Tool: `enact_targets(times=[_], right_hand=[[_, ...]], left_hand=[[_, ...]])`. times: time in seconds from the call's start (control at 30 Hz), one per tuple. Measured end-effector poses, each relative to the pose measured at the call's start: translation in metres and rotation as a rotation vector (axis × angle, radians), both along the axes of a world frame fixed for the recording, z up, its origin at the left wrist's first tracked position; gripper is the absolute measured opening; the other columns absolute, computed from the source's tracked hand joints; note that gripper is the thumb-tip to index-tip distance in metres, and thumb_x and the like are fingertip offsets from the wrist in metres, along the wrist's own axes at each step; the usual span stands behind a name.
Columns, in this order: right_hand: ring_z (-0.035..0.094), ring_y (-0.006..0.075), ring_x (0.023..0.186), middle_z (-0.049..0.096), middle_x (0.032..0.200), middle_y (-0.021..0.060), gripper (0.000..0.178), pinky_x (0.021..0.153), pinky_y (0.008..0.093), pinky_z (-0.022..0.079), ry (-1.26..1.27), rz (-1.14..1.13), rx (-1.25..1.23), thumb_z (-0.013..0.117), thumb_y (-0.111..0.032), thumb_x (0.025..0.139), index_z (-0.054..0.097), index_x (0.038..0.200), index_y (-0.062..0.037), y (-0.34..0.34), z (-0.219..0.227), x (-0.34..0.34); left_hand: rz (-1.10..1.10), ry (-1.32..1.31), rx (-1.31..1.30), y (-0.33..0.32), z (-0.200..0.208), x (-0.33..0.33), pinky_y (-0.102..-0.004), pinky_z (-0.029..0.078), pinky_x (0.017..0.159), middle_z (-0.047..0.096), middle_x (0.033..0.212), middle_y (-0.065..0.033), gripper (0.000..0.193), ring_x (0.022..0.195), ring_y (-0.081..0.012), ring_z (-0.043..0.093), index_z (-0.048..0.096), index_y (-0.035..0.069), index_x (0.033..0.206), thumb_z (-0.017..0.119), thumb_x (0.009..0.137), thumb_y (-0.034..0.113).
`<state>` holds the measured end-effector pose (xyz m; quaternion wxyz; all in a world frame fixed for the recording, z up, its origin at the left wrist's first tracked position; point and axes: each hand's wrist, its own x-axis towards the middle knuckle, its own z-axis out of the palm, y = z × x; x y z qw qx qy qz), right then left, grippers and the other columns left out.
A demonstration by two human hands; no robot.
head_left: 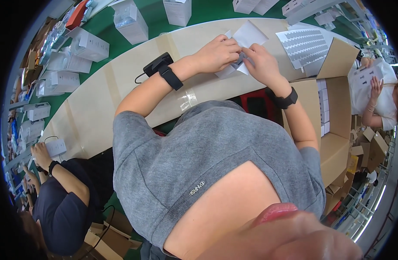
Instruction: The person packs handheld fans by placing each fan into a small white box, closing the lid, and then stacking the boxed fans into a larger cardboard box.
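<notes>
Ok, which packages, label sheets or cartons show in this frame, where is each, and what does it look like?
Small white package: held by left hand and right hand, flat and folded.
Label sheet: on the bench at right, grey with white rows.
White boxes: on the green belt at left, rectangular.
Cardboard carton: right of the bench, brown, open, white boxes inside.
</notes>
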<state>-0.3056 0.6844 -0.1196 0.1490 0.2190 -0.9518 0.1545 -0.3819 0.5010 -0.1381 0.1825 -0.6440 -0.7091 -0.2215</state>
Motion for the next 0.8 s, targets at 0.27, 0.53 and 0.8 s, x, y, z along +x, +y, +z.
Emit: enact_targets(times=[0.27,0.53,0.8], right_hand=[[0.055,0.0294,0.061,0.049,0.074,0.0092,0.019,0.051,0.0365,0.045,-0.044,-0.053,0.074,0.057,-0.012,0.075,0.059,0.093,-0.0103,0.005,0.001,-0.004],[0.056,0.0253,0.066,0.053,0.082,0.0068,0.007,0.055,0.0344,0.046,0.059,0.193,0.003,0.056,-0.007,0.074,0.056,0.081,-0.0060,0.030,0.015,0.009],[0.056,0.0225,0.080,0.056,0.096,0.0053,0.006,0.060,0.0320,0.047,0.049,0.129,0.107,0.057,-0.006,0.073,0.054,0.077,-0.0049,-0.024,0.046,0.075]], left_hand=[[0.167,-0.380,-0.154,0.011,0.012,0.010,-0.0341,0.037,0.073,0.055,0.082,-0.0056,0.016,0.082,-0.0230,0.051,0.053,0.009,0.087,0.059,0.073,0.013],[0.128,-0.189,-0.170,0.010,0.015,0.011,-0.0337,0.036,0.074,0.058,0.077,-0.0042,0.009,0.082,-0.0214,0.054,0.059,0.010,0.081,0.058,0.073,0.015],[-0.147,-0.207,-0.360,-0.010,0.044,0.025,-0.0357,0.037,0.078,0.062,0.075,-0.0063,0.010,0.083,-0.0237,0.055,0.062,0.009,0.079,0.057,0.072,0.013]])
